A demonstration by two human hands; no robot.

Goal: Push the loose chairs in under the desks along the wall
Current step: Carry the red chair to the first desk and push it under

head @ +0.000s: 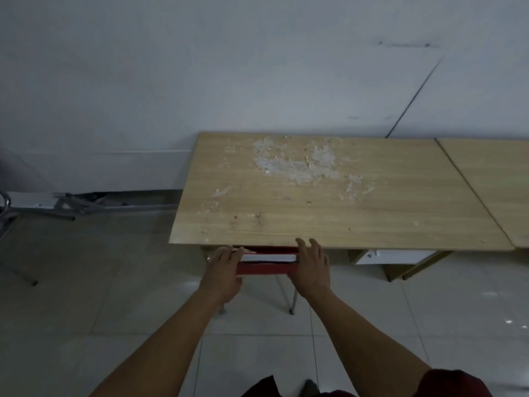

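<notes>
I see the red chair almost fully tucked under the front edge of the wooden desk, only its backrest and 2 thin metal legs showing on the tiled floor. My left hand wraps the left end of the backrest, fingers curled over its top. My right hand lies on the right end, palm down, its fingers stretched forward so the tips touch the desk's edge; I cannot tell whether it grips or only presses. The desk stands against the white wall, its top patched with pale flaking residue. A 2nd desk butts against it on the right. A white drawer unit sits under the first desk, right of the chair. Metal frames lie on the floor along the wall at left.
</notes>
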